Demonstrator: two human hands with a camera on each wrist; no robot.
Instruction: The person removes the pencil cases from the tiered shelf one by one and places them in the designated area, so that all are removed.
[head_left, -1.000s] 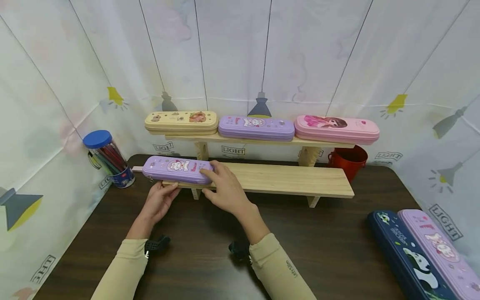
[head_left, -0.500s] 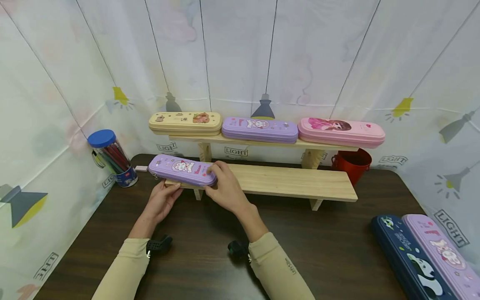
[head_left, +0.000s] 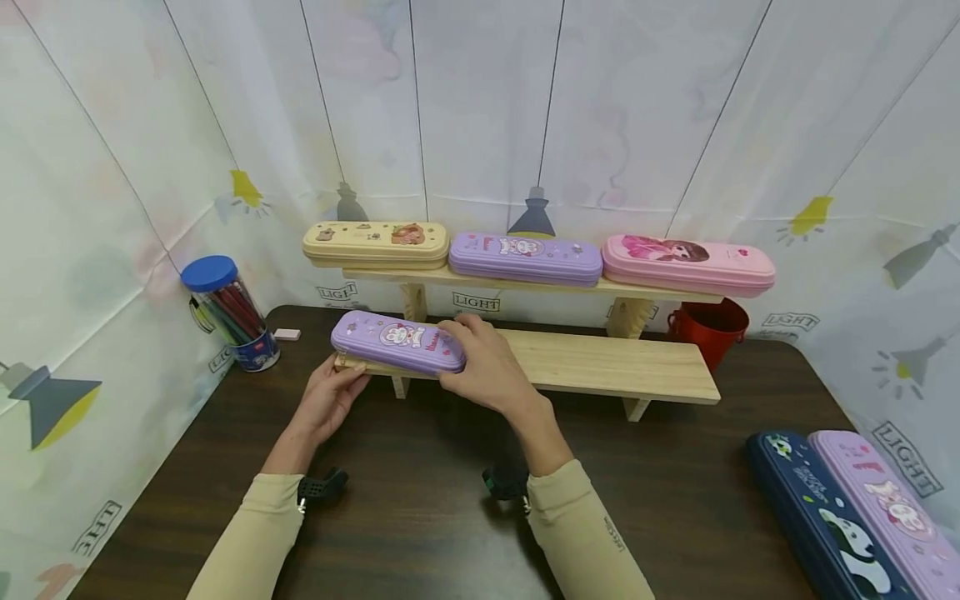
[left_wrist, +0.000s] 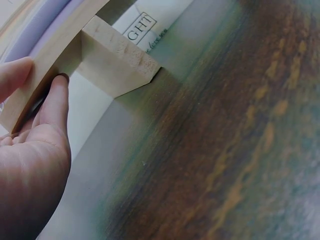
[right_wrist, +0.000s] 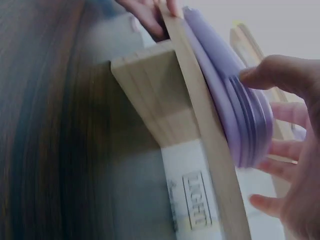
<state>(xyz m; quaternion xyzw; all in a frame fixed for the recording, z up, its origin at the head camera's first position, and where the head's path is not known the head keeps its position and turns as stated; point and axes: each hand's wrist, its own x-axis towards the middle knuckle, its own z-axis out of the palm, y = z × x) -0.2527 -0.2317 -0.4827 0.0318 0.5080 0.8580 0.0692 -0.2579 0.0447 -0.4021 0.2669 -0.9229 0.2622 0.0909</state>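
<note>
A purple pencil case [head_left: 397, 342] with a cartoon rabbit on its lid lies on the left end of the lower board of a two-tier wooden shelf [head_left: 611, 358]. My right hand [head_left: 491, 367] holds the case by its right end, thumb on the front side and fingers behind, as the right wrist view shows [right_wrist: 300, 150]. My left hand [head_left: 328, 400] grips the left end of the lower board. In the left wrist view that hand [left_wrist: 35, 160] has the board [left_wrist: 42, 75] between its digits, just left of a wooden support [left_wrist: 112, 57].
On the upper board sit a yellow case [head_left: 375, 244], another purple case [head_left: 525, 258] and a pink case [head_left: 686, 265]. A blue-lidded pen jar [head_left: 232, 312] and a small eraser [head_left: 287, 334] stand left. Right are a red bucket [head_left: 708, 329], navy case [head_left: 817, 517] and lilac case [head_left: 885, 508].
My right hand has shifted the purple case to the right along the lower board, uncovering the eraser. My left hand stays on the board's end. The head view has shifted slightly.
</note>
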